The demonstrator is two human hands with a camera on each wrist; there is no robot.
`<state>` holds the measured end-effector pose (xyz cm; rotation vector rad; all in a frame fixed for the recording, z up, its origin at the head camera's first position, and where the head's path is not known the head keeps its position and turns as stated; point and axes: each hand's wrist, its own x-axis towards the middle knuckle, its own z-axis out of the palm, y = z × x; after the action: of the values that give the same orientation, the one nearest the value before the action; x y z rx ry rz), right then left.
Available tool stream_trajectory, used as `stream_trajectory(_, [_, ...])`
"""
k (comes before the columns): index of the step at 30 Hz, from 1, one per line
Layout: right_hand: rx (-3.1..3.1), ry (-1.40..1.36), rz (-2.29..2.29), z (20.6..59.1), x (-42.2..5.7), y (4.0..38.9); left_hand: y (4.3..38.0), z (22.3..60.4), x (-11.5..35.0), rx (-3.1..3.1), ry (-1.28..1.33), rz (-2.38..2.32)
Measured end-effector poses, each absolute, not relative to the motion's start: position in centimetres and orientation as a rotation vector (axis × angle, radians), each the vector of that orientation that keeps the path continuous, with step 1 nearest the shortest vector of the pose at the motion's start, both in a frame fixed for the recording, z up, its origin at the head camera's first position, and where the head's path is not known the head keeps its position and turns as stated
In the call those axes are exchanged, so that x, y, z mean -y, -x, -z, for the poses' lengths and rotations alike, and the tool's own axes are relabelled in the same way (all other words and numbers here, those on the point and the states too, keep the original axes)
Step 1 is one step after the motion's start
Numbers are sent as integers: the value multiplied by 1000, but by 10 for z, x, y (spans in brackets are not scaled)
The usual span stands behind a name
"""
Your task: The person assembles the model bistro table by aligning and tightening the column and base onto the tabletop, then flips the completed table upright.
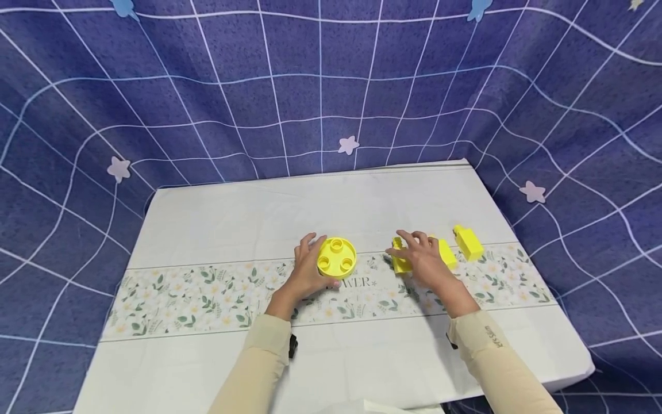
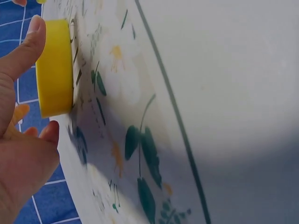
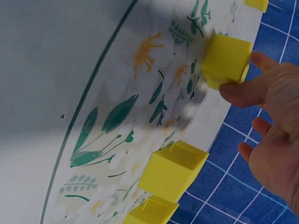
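Across the flowered band (image 1: 207, 302) of a white table (image 1: 222, 224): one round yellow piece (image 1: 337, 259), flat, three raised rings on top, lying at mid-table.

Left hand (image 1: 305, 273): half open about its left side, forefinger towards the far rim, thumb at the near rim; whether it grips cannot be told.

To the right, one yellow block (image 1: 401, 267), partly covered by the right hand (image 1: 428, 263). Hand partly open, block between thumb and forefinger; firmness of hold cannot be told.

Further right, two more: a middle block (image 1: 447, 255) just beside the right hand, and an end block (image 1: 469, 244), standing apart, slightly farther off.

Far side: blue curtain (image 1: 238, 103), white grid, pale stars.
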<state>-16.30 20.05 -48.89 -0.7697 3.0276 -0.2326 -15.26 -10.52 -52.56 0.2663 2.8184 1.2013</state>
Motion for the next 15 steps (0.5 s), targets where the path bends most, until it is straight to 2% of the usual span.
stream_trajectory(15, [-3073,900,87,499,-191,161,156,533,97,-2788,-146,-1218])
